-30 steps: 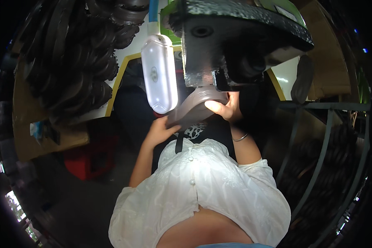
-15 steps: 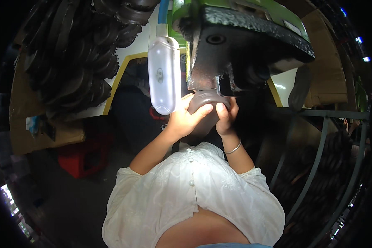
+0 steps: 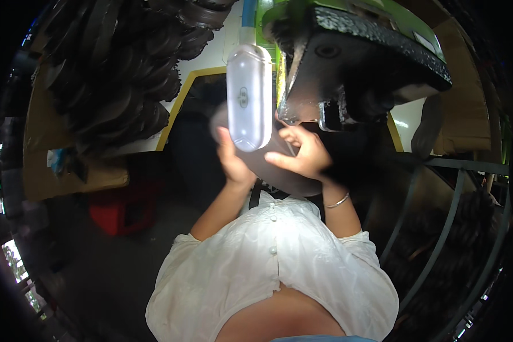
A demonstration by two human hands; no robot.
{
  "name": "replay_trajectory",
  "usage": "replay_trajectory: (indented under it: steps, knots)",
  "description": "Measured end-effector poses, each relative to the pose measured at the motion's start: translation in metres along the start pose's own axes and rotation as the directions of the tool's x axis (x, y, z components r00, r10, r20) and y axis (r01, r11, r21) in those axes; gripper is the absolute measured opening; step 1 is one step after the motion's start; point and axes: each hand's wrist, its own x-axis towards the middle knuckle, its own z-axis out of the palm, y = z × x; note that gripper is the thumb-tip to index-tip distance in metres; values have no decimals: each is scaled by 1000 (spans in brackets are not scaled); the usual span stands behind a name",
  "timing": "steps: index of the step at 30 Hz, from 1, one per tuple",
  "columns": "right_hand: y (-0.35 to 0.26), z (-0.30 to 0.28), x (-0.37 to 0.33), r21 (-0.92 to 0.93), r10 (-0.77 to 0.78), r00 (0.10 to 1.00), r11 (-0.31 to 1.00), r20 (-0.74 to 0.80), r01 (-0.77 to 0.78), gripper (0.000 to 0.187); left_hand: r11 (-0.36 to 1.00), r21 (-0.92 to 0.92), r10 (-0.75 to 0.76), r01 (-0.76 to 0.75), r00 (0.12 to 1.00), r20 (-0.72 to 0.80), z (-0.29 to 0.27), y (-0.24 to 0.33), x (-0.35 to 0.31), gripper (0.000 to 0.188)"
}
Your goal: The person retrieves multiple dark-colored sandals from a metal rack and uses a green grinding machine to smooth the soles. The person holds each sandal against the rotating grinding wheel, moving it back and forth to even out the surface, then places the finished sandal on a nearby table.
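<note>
A dark brown shoe sole (image 3: 281, 171), smeared by motion, lies slantwise between my hands below the machine head. My left hand (image 3: 236, 162) is closed on its left edge, thumb on top and the other fingers hidden beneath. Over the sole's right part, my right hand (image 3: 309, 155) holds it with thumb and fingers bent inward. A white oval lamp (image 3: 248, 100) hangs in front and covers part of the sole. Close above my right hand is the black underside of the green machine (image 3: 347, 80), with a metal working part at its lower tip.
Dark soles (image 3: 108, 85) are piled high at the left on cardboard (image 3: 91, 179). Another sole (image 3: 426, 125) leans at the right by a cardboard box (image 3: 464, 122). A metal rack (image 3: 447, 211) stands at my right, a red stool (image 3: 119, 214) low at the left.
The sole has come away from the machine's tip, down toward me, and turned slantwise. My left hand moved to its left edge; my right hand swung in over it. The view shifted slightly.
</note>
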Motion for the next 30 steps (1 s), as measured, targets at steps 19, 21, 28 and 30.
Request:
replay_trajectory:
  steps: [19, 21, 28, 30]
  knots:
    - [29, -94, -45, 317, -104, 646, 805, -757, 502, 29, 768, 621, -84, -154, 938, 337, -13, 39, 1, 35]
    - [27, -86, -41, 307, -77, 594, 799, -801, 517, 30, 806, 562, 3, -188, 950, 313, -20, 36, 5, 25]
    - [25, -64, -30, 372, -58, 699, 814, -713, 447, 57, 710, 682, -160, -176, 903, 400, -32, 60, 9, 50]
    - [37, -48, -24, 466, 64, 662, 761, -747, 452, 77, 657, 737, -292, -159, 848, 443, -20, 55, 2, 48]
